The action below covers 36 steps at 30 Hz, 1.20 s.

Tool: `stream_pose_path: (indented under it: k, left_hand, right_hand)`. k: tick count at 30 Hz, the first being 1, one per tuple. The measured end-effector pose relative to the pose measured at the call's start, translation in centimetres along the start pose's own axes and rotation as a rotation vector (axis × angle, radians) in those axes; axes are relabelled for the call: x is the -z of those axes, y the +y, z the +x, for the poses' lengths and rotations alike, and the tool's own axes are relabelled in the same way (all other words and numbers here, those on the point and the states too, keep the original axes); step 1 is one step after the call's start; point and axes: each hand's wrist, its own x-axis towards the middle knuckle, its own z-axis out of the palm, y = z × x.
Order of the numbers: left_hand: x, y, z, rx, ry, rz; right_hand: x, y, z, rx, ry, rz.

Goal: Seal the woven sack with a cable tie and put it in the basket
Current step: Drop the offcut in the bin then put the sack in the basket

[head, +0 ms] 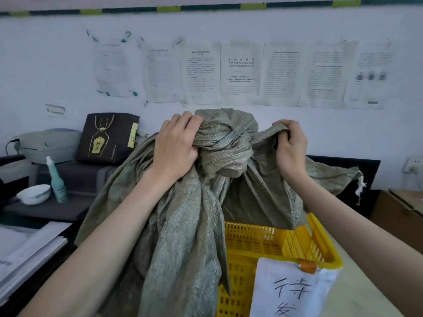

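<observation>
Both hands hold the grey-green woven sack (183, 225) up by its gathered top. The left hand (176, 145) is clenched around the bunched neck, and just to its right the cloth is twisted into a thick knot-like wad. The right hand (290, 147) pinches a loose corner of the mouth, fingers curled tight. No cable tie shows anywhere, so I cannot tell whether the neck is sealed; it may be hidden in the folds. Below the hands, the sack hangs over and partly into the yellow plastic basket (320, 248), which carries 1 handwritten paper label (286, 289). By my reading, lowering and releasing remain.
</observation>
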Motion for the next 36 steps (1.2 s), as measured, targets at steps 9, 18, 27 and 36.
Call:
stream_pose_path:
  k: [9, 18, 27, 36]
  left_hand:
    - [-1.2, 1.3, 0.8, 0.079, -0.103, -0.071]
    - [-5.1, -0.1, -1.4, 0.13, -0.346, -0.057]
    - [-10.5, -1.3, -6.2, 0.235, -0.653, -0.001]
    - [-9.4, -2.3, -5.5, 0.383, -0.885, 0.161]
  right_hand:
    - [1.2, 2.1, -0.5, -0.128, -0.035, -0.008]
    - [0.1, 6.1, -2.7, -0.284, -0.255, -0.174]
    - [-1.0, 11.2, -6.3, -0.454, -0.546, -0.358]
    - [-0.5, 10.8, -7.0, -0.408, -0.626, -0.371]
